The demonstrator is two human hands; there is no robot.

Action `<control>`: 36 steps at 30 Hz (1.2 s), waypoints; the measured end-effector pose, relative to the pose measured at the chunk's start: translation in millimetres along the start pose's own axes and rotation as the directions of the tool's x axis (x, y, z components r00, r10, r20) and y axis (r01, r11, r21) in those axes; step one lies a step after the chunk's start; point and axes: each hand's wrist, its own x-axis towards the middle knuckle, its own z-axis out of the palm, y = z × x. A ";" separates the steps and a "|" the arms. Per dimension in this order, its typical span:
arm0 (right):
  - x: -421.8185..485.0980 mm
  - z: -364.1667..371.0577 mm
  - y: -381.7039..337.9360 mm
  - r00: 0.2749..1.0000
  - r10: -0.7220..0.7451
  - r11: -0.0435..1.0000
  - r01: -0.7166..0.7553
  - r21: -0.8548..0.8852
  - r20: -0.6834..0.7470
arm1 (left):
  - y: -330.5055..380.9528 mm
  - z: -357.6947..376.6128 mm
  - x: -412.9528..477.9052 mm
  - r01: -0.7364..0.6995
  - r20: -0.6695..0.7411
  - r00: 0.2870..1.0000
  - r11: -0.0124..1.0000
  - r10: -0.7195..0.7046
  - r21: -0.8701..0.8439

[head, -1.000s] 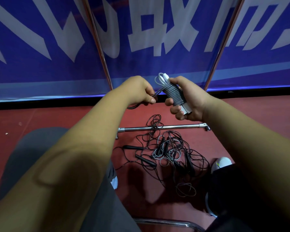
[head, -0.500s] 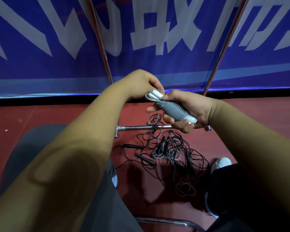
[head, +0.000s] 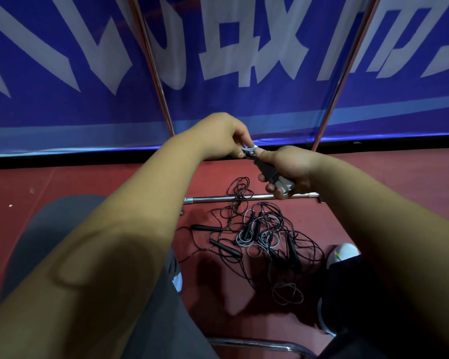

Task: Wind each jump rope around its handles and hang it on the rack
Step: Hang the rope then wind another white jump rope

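Winding looks almost done: right hand (head: pixel 293 167) grips grey-wound, white-handled jump rope bundle (head: pixel 268 173), left hand (head: pixel 223 136) pinches its loose end; next probably tuck, then hang on chrome tube rack (head: pixel 213 199).

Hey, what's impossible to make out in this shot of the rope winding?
All in the head view:
1. The top of the rack, where ropes would hang, is cut off by the upper edge.
2. The wound rope is mostly covered by the right hand. The left hand fingers hide its loose end.
3. The floor pile is too tangled and thin to count its ropes.
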 end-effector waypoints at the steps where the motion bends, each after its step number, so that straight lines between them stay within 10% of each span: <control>1: 0.9 -0.3 0.9 1.000 -0.003 1.000 0.003 0.013 -0.015 | -1.6 0.6 0.9 0.012 0.017 1.000 1.000 -0.012 0.012; 16: 1.4 3.5 -7.4 0.988 -0.144 0.973 0.150 0.174 -0.048 | -8.0 10.6 -0.2 0.176 0.101 0.982 0.970 -0.161 -0.167; 24: -2.1 -1.3 -11.6 0.974 -0.165 0.956 0.197 0.218 -0.156 | -11.9 2.6 1.8 0.143 0.203 0.979 0.762 -0.016 -0.632; 30: -12.2 -1.6 -17.7 0.983 -0.177 0.963 0.181 0.200 -0.036 | -10.9 -5.3 -6.0 0.093 0.134 0.988 0.985 -0.073 -0.144; 36: -17.0 1.9 -16.7 0.979 -0.203 0.971 0.197 0.132 0.029 | -12.4 -2.7 -3.2 0.134 0.030 0.991 0.988 -0.132 -0.075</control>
